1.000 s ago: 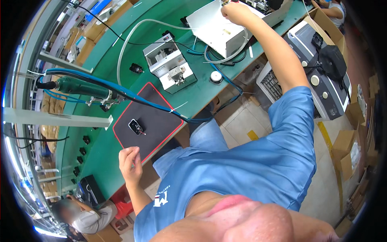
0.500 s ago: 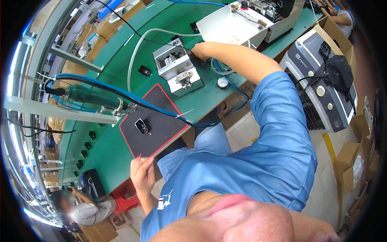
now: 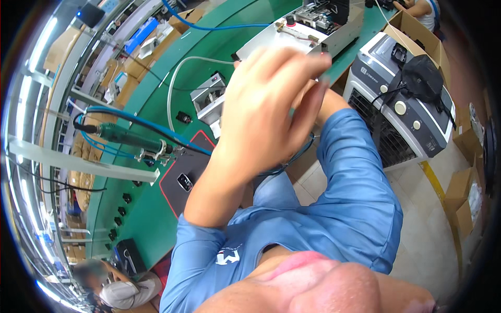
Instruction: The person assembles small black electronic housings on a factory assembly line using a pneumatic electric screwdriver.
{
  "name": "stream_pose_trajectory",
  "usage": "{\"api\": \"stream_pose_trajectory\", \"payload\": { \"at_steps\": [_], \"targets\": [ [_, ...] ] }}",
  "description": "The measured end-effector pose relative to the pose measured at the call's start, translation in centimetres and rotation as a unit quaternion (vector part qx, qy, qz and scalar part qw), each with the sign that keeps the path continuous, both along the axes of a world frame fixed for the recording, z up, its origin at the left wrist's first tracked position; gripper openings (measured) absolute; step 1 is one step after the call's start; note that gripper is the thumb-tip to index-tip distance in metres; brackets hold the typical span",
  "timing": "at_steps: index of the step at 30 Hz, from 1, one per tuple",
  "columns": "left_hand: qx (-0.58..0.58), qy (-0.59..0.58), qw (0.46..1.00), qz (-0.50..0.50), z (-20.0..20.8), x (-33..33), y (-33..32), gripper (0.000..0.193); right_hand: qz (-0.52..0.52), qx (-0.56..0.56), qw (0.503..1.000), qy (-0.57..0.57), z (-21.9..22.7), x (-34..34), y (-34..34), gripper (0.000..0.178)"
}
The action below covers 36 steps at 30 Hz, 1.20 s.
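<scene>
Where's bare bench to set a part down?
Free: green bench between the dark mat, the small black parts and the black box. Crowded: around the gray machine and white machine; the raised left hand hides some of that area.

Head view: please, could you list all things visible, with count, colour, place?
Workbench: 1, green, centre-left
Mat: 1, dark, red-edged, on workbench
Oval device: 1, black, pale-rimmed, on mat
Power tool: 1, green, left of mat
Bench machine: 1, grey-white, beyond mat
Large machine: 1, white-cased, top
Small parts: several, black, workbench's left
Tubes: at least two, blue and clear, upper workbench
Air cooler: 1, grey-white, right
Fabric item: 1, black, on air cooler
Cardboard boxes: several, brown, right edge
Co-workers: 2, pale tops, lower left and upper right
Shirt: 1, blue, lower centre
Left hand: 1, bare, blurred, mid-picture
Right forearm: 1, bare, partly behind left hand; right hand hidden
</scene>
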<state>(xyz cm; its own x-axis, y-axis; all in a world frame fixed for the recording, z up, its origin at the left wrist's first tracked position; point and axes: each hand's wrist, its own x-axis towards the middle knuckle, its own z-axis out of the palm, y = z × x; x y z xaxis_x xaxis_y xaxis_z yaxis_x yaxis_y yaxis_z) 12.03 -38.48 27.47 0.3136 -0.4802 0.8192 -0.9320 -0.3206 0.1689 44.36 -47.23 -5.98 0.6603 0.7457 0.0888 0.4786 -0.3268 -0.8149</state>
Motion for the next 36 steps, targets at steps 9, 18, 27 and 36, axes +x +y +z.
{"api": "stream_pose_trajectory", "payload": {
  "at_steps": [9, 18, 27, 36],
  "targets": [
    [0.162, 0.181, 0.946, 0.213, 1.9, 26.6, -3.5, 0.025, -0.277, 0.003, 0.951, -0.140, 23.4, -13.4, 1.5, 0.052],
    [0.164, 0.162, 0.944, 0.238, -10.7, 39.9, -5.4, 0.063, -0.548, 0.276, 0.778, -0.137, 19.7, -18.6, -15.4, 0.021],
    [0.091, 0.225, 0.949, 0.201, -12.7, 41.1, -7.6, 0.061, -0.549, 0.036, 0.789, -0.274, 22.9, -5.7, -21.3, 0.039],
    [0.117, 0.079, 0.968, 0.207, -15.2, 43.5, -7.9, 0.047, -0.557, -0.025, 0.779, -0.286, 20.2, -1.7, -21.8, 0.035]
  ]
}}
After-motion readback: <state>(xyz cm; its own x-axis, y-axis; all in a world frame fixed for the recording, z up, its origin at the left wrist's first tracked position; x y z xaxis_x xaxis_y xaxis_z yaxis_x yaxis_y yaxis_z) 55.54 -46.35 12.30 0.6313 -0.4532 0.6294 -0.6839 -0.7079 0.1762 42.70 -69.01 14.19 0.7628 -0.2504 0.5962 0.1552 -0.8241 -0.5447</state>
